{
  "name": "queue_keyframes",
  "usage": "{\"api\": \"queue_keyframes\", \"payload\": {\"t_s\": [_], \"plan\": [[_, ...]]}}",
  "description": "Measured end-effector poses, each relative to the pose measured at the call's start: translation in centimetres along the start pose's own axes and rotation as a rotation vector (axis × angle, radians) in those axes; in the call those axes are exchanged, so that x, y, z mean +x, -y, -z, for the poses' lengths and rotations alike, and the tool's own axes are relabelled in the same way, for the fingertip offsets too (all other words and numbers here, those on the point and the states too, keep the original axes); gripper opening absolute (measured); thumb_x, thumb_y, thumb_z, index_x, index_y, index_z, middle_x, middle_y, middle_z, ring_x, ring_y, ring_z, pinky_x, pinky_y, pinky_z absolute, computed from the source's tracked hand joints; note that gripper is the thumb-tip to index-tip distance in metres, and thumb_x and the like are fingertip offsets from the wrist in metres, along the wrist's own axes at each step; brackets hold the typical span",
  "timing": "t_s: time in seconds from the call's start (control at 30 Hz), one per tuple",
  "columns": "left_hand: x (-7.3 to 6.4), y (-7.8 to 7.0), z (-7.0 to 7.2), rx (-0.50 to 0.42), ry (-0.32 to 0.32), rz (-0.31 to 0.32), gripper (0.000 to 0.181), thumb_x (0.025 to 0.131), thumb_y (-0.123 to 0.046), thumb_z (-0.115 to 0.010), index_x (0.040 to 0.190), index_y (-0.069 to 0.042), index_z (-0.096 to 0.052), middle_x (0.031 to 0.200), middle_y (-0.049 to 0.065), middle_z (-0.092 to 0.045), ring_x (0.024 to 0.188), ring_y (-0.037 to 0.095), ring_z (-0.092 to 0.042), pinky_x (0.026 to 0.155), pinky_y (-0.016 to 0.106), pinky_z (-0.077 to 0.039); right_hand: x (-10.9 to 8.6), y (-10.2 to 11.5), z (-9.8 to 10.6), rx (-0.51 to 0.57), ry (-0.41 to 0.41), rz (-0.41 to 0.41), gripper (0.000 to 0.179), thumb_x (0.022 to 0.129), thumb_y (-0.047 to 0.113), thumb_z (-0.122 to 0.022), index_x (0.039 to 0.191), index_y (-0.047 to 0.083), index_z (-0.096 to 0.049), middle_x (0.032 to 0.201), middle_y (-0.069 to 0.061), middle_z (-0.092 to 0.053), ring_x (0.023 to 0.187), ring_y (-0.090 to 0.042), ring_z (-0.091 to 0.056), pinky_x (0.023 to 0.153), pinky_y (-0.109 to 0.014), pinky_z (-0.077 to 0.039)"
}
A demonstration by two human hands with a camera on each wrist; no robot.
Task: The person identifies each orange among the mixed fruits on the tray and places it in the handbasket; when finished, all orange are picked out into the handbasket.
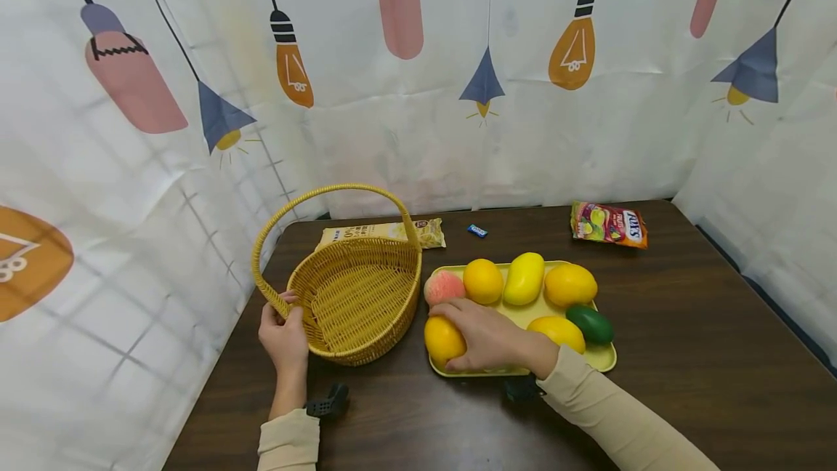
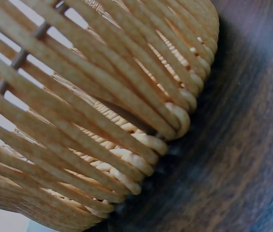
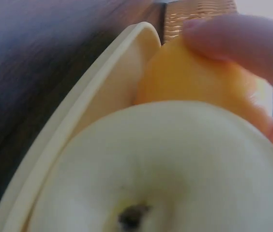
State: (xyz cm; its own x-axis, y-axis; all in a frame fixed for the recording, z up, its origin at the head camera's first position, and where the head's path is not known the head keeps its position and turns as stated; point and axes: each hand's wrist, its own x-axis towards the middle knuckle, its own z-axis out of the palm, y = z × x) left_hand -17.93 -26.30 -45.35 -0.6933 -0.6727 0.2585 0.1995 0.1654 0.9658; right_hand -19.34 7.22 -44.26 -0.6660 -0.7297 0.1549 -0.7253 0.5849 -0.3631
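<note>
Orange (image 1: pixel 441 344), gripped by the right hand (image 1: pixel 489 333) at eight o'clock on the tray (image 1: pixel 538 306), could slip if held loosely; left hand (image 1: pixel 285 334) grips the basket (image 1: pixel 362 298) at nine o'clock

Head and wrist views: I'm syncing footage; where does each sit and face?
Head: head-worn, facing forward and down; basket, tray, left hand, right hand show.
Left wrist: worn there, facing basket; left hand barely shows.
Right wrist: worn there, facing pale fruit, gripped fruit; right hand partly shows.
Head and right wrist share basket, tray, gripped fruit.
</note>
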Motion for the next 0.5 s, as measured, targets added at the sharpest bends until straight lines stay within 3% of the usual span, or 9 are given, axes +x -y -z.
{"api": "queue_keyframes", "payload": {"t_s": [0.13, 0.3, 0.5], "plan": [[-0.6, -1.2, -0.1, 0.001, -0.001, -0.009, 0.025, 0.086, 0.006, -0.052, 0.108, 0.013, -0.060, 0.118, 0.020, -0.061, 0.081, 0.009, -0.054, 0.062, 0.017, -0.042, 0.0, -0.1, 0.4, 0.083, -0.033, 0.024, 0.080, 0.071, 0.046, -0.079, 0.139, 0.021, -0.045, 0.136, 0.004, -0.048, 0.114, -0.010, -0.048, 0.095, -0.033, -0.045], [-0.8, -1.5, 0.0, -0.007, -0.004, -0.013, 0.025, 0.086, 0.006, -0.052, 0.108, 0.013, -0.060, 0.119, 0.022, -0.060, 0.082, 0.009, -0.055, 0.063, 0.016, -0.042, 0.2, 0.5, 1.0, 0.125, -0.062, 0.047, 0.083, 0.074, 0.048, -0.078, 0.143, 0.022, -0.042, 0.138, 0.007, -0.047, 0.115, -0.008, -0.047, 0.096, -0.033, -0.045], [0.3, 1.0, 0.0, -0.004, -0.008, -0.003, 0.023, 0.087, 0.002, -0.052, 0.107, 0.009, -0.061, 0.119, 0.016, -0.062, 0.087, 0.013, -0.055, 0.064, 0.017, -0.042, 1.3, 2.2, 2.0, 0.166, -0.091, 0.062, 0.086, 0.076, 0.048, -0.077, 0.147, 0.019, -0.038, 0.143, 0.006, -0.045, 0.123, -0.009, -0.045, 0.096, -0.034, -0.045]]}}
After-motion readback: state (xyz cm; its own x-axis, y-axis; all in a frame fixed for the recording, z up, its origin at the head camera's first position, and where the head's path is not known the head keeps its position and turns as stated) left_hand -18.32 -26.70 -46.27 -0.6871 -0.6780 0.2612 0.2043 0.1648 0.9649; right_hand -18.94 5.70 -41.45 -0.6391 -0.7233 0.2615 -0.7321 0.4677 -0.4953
